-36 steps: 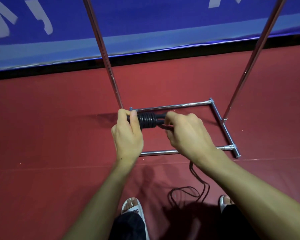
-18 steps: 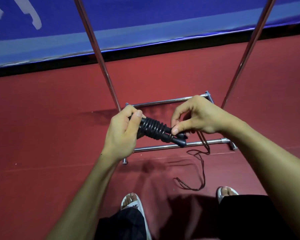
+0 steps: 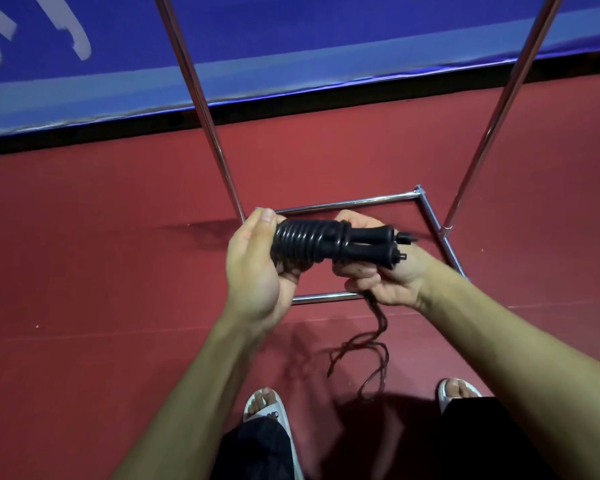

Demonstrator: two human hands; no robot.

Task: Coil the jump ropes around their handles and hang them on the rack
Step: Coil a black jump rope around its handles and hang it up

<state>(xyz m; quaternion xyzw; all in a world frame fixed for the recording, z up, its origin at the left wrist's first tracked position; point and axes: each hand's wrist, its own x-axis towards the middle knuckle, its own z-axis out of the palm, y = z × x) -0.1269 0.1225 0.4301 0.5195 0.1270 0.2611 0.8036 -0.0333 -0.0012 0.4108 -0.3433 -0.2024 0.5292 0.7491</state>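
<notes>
Two black jump rope handles (image 3: 368, 242) lie side by side, with black rope coiled tightly around their left half (image 3: 302, 245). My left hand (image 3: 253, 268) grips the coiled end. My right hand (image 3: 385, 275) holds the handles from below near their caps, fingers curled, and pinches the loose rope tail (image 3: 374, 341), which dangles blurred toward the floor. The chrome rack (image 3: 430, 216) stands just beyond my hands, its base frame on the floor and two poles rising out of view.
Red floor (image 3: 101, 254) lies all around. A blue banner wall (image 3: 291, 46) runs behind the rack. My feet in white sandals (image 3: 271, 410) are at the bottom of the view, below the hanging rope.
The bundle has turned level and the coil has grown wider. My right hand went from above the handles to underneath them, and the loose tail is shorter.
</notes>
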